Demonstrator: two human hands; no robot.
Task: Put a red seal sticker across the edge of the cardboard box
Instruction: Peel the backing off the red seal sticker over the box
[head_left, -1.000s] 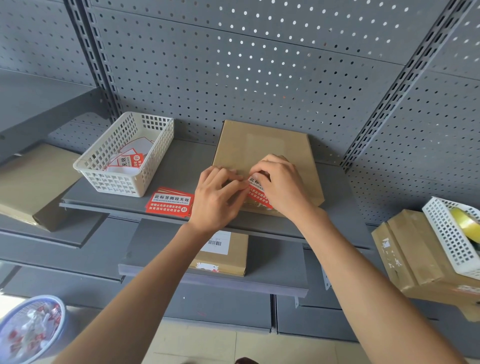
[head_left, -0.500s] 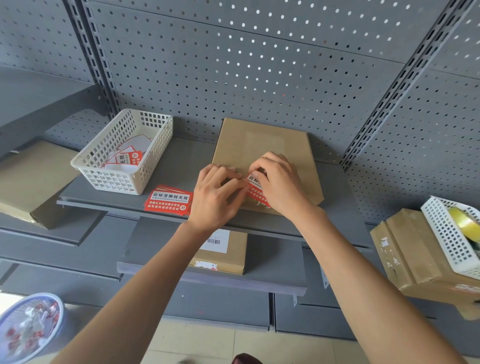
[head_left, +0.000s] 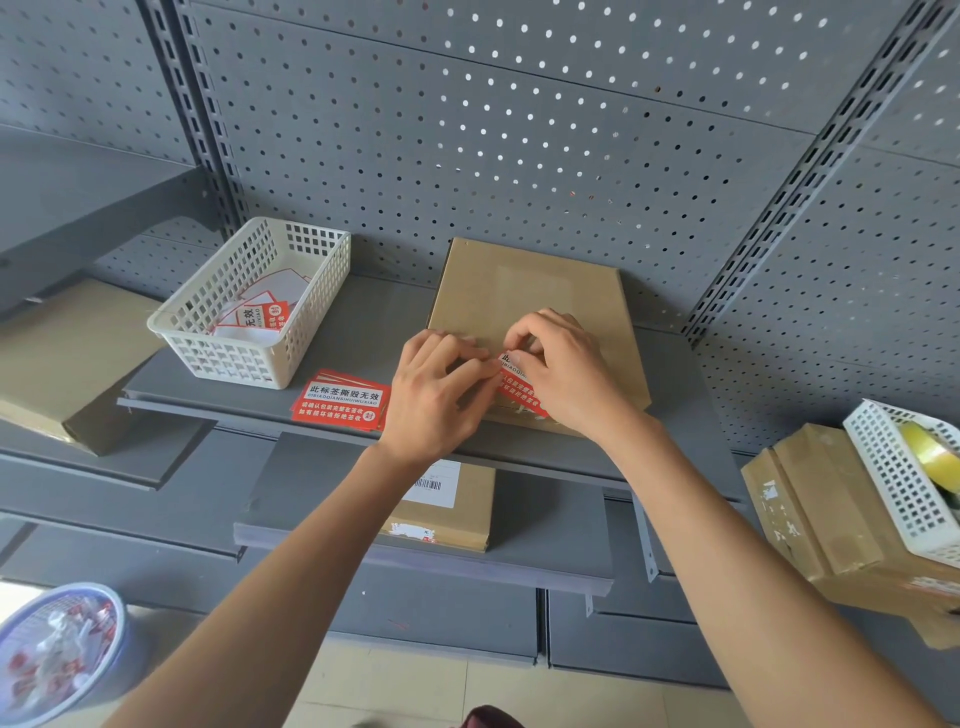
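Observation:
A flat cardboard box (head_left: 540, 291) lies on the grey shelf (head_left: 363, 332), against the pegboard. A red seal sticker (head_left: 517, 387) with white lettering sits at the box's near edge, between my hands. My right hand (head_left: 563, 371) pinches the sticker's upper part with fingertips curled. My left hand (head_left: 436, 395) rests on the box edge beside it, fingertips touching the sticker's left side. Most of the sticker is hidden by the hands.
A stack of red stickers (head_left: 340, 400) lies left of my left hand. A white basket (head_left: 249, 306) holds more stickers. A labelled box (head_left: 449, 506) sits on the lower shelf. Boxes and a basket with yellow tape (head_left: 930, 457) stand at right; a blue bowl (head_left: 57, 649) is low left.
The hands have stayed at the box's near edge. The right hand's fingers have curled up a little on the sticker's upper part; the view has shifted slightly.

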